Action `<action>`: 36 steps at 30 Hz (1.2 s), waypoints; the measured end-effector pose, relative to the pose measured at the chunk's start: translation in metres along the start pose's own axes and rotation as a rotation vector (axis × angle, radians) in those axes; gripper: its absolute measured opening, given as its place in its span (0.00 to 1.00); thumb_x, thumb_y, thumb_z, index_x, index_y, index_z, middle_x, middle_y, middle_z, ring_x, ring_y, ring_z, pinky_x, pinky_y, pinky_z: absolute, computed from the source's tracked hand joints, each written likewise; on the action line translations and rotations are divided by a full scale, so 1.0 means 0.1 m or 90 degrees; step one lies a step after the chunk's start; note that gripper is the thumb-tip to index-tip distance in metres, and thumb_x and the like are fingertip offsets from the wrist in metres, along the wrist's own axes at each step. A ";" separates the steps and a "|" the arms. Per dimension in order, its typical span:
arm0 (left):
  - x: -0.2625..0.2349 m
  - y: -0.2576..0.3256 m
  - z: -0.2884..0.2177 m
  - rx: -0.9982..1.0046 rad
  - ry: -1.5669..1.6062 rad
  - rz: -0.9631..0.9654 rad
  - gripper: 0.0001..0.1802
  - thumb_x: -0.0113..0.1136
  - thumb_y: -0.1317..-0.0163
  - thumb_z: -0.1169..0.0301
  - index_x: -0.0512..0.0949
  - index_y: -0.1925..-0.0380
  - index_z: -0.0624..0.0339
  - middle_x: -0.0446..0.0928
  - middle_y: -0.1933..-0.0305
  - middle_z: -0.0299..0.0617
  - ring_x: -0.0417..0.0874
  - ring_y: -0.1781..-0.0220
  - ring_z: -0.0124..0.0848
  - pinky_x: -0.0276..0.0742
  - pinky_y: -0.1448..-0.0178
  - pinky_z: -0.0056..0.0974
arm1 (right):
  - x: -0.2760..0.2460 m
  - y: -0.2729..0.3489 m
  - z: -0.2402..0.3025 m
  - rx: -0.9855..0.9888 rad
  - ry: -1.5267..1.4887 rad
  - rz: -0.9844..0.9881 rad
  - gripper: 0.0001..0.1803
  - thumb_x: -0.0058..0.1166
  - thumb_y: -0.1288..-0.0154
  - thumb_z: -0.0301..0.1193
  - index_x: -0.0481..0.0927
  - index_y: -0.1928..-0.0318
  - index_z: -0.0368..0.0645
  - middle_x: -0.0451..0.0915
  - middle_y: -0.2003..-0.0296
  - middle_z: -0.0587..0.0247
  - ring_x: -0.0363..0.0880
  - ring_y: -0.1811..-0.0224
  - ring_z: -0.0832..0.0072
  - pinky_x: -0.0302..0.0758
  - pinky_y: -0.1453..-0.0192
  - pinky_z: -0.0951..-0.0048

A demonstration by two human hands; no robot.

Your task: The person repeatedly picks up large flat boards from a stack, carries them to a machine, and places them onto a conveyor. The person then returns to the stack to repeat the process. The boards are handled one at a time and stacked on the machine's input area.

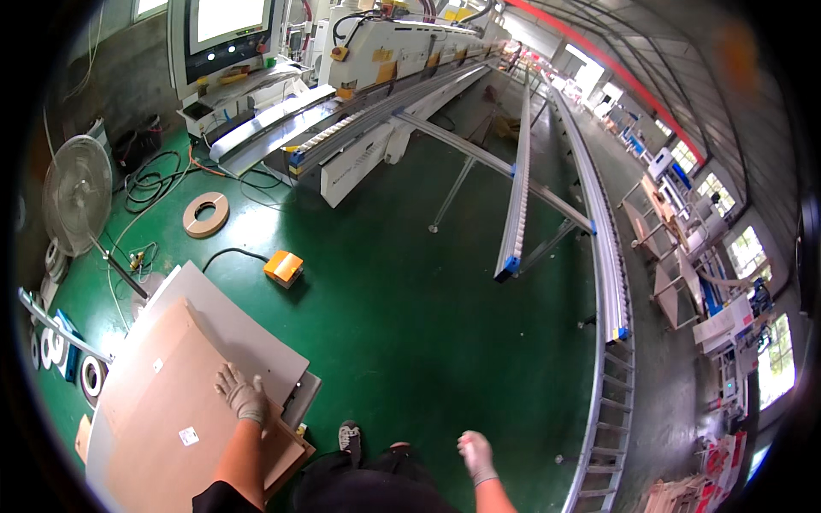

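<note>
The large flat brown sheet (154,398) is cut off by the lower edge; the print on its small white label (188,437) is too small to read. The palm of the pale-gloved left hand (243,398) is hidden against the sheet. The pale-gloved right hand (475,453) conceals its own fingertips (whether they enclose anything cannot be told). The black-bordered, white-screened monitor (227,21) is cropped above.

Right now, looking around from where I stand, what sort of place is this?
Probably a factory workshop, perhaps one handling boards: a long white machine stands beyond the green floor, roller rails stretch away from you, and a large brown board lies under your left hand.
</note>
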State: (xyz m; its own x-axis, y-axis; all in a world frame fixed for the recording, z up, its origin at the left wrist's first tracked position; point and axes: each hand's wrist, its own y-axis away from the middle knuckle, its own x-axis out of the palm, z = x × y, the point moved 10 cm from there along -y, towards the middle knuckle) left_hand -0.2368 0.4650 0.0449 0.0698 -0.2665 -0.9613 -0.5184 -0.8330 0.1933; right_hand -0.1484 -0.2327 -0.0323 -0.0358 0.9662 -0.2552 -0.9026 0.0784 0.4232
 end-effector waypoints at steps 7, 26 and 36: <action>0.46 -0.54 -0.50 0.024 -0.039 0.073 0.22 0.58 0.31 0.52 0.85 0.45 0.51 0.81 0.33 0.36 0.68 0.21 0.45 0.37 0.11 0.63 | -0.37 -1.16 -0.50 0.223 -0.056 0.028 0.09 0.54 0.29 0.29 0.76 0.70 0.51 0.73 0.77 0.73 0.72 0.77 0.78 0.69 0.74 0.73; 1.05 1.67 -0.02 -0.791 0.963 -0.234 0.16 0.53 0.25 0.60 0.77 0.73 0.53 0.72 0.75 0.32 0.70 0.77 0.29 0.67 0.73 0.41 | 2.29 -6.17 2.33 0.244 0.099 0.350 0.16 0.50 0.23 0.38 0.69 0.74 0.61 0.59 0.83 0.80 0.55 0.87 0.81 0.50 0.84 0.72; 1.34 1.31 0.02 -0.986 0.791 -0.638 0.31 0.61 0.24 0.54 0.68 0.37 0.71 0.76 0.38 0.54 0.79 0.40 0.44 0.75 0.36 0.47 | 5.29 -5.32 3.79 -0.281 0.594 0.639 0.18 0.58 0.23 0.40 0.85 0.46 0.39 0.87 0.52 0.56 0.86 0.49 0.62 0.82 0.44 0.62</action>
State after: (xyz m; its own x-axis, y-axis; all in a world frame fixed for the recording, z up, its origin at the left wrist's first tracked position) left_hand -0.2974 0.3210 -0.0594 0.4703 0.8025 -0.3672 0.8523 -0.3049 0.4250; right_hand 0.4759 0.3293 -0.0627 -0.8303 0.0424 -0.5557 -0.3789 -0.7741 0.5072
